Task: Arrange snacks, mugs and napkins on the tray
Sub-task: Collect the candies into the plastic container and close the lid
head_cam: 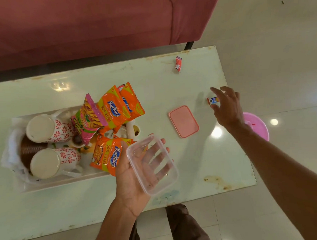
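The tray at the left of the table already holds two mugs, snack packets and napkins, so probably only loose sweets remain: the left hand carries a clear box on spread fingers, and the right hand hovers, fingers spread, over a small sweet at the far right.

The pale green desk carries a white tray at left, a pink lid to its right, a red sachet near the far edge and a small packet by the right edge.
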`<move>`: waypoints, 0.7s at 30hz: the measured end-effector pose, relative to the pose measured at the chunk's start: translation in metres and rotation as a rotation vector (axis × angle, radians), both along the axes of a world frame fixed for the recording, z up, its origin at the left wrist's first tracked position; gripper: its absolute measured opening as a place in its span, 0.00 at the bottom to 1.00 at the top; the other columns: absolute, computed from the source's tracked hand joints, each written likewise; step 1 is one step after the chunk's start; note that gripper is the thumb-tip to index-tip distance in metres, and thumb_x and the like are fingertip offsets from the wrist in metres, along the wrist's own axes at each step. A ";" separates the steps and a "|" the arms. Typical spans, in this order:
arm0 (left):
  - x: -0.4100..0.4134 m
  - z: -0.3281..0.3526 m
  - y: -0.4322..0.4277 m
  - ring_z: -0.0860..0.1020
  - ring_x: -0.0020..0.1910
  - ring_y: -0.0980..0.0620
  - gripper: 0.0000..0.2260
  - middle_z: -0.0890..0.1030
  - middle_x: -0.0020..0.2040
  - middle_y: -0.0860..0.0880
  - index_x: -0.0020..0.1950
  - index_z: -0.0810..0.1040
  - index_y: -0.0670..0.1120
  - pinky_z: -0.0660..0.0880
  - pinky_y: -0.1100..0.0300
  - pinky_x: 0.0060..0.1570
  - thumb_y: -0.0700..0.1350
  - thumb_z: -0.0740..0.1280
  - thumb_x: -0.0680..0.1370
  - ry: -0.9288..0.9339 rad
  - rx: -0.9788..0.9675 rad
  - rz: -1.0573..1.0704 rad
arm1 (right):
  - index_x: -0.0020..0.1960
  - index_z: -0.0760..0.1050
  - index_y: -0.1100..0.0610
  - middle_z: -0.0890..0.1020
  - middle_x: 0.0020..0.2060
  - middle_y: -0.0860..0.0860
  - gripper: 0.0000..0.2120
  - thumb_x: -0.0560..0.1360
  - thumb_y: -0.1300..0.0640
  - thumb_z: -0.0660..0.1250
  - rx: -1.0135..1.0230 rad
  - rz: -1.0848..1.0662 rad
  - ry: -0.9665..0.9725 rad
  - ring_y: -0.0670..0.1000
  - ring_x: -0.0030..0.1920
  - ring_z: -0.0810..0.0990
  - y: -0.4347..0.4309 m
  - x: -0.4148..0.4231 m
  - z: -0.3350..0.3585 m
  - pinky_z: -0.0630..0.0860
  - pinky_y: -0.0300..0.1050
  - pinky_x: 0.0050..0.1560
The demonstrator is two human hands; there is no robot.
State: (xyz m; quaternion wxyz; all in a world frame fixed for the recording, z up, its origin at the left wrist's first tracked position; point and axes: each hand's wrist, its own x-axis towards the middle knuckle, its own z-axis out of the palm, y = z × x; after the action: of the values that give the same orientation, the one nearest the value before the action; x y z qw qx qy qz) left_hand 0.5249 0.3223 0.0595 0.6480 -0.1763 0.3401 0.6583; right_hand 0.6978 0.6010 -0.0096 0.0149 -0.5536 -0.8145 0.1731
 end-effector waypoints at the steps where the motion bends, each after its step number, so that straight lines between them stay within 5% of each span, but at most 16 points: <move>1: 0.000 -0.001 0.000 0.80 0.63 0.42 0.27 0.78 0.69 0.43 0.71 0.76 0.48 0.78 0.42 0.56 0.63 0.54 0.82 0.000 0.002 0.000 | 0.72 0.72 0.54 0.71 0.69 0.58 0.25 0.76 0.64 0.69 -0.012 0.031 -0.044 0.63 0.66 0.68 0.005 0.001 -0.004 0.74 0.56 0.58; 5: -0.004 -0.003 -0.001 0.81 0.62 0.43 0.26 0.79 0.68 0.44 0.68 0.78 0.48 0.78 0.42 0.57 0.63 0.53 0.82 0.007 0.006 0.007 | 0.65 0.78 0.54 0.77 0.63 0.57 0.17 0.77 0.64 0.68 0.031 0.087 -0.111 0.62 0.61 0.72 -0.002 0.004 -0.015 0.77 0.55 0.48; 9: -0.012 0.000 -0.002 0.81 0.61 0.43 0.26 0.80 0.67 0.43 0.67 0.78 0.47 0.77 0.43 0.59 0.63 0.57 0.81 0.041 -0.007 0.003 | 0.58 0.81 0.57 0.81 0.56 0.59 0.11 0.76 0.61 0.69 0.029 -0.016 -0.048 0.63 0.57 0.75 -0.030 0.007 -0.006 0.76 0.54 0.51; 11: -0.017 0.001 -0.001 0.82 0.59 0.44 0.27 0.81 0.65 0.43 0.65 0.79 0.46 0.78 0.44 0.58 0.65 0.56 0.81 0.047 -0.026 0.005 | 0.56 0.82 0.56 0.82 0.54 0.57 0.10 0.75 0.60 0.71 0.008 -0.100 0.139 0.60 0.53 0.78 -0.052 0.000 0.017 0.76 0.48 0.50; 13: -0.022 0.001 -0.001 0.82 0.57 0.44 0.28 0.81 0.63 0.43 0.65 0.78 0.45 0.78 0.44 0.57 0.66 0.55 0.81 0.046 -0.041 0.007 | 0.56 0.82 0.51 0.81 0.52 0.50 0.11 0.74 0.56 0.73 -0.058 -0.173 0.398 0.49 0.46 0.81 -0.082 -0.015 0.058 0.75 0.28 0.41; 17: -0.027 0.004 0.002 0.80 0.56 0.44 0.30 0.79 0.62 0.42 0.67 0.76 0.45 0.78 0.46 0.54 0.66 0.54 0.80 0.105 -0.066 -0.078 | 0.57 0.79 0.40 0.79 0.51 0.39 0.16 0.70 0.48 0.76 -0.187 0.101 0.588 0.39 0.44 0.81 -0.150 -0.047 0.142 0.72 0.22 0.39; 21: -0.025 0.008 -0.002 0.82 0.60 0.45 0.31 0.83 0.61 0.44 0.67 0.78 0.46 0.74 0.36 0.63 0.66 0.57 0.75 0.199 -0.072 -0.153 | 0.53 0.85 0.48 0.77 0.47 0.49 0.14 0.67 0.52 0.78 -0.088 0.424 0.381 0.48 0.46 0.74 -0.184 -0.080 0.157 0.68 0.29 0.39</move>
State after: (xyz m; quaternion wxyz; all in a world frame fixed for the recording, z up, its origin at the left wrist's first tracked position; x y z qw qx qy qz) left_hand 0.4994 0.3199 0.0675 0.6526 -0.1067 0.4388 0.6085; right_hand 0.6181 0.4165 0.1478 0.1071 -0.3284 -0.8863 0.3083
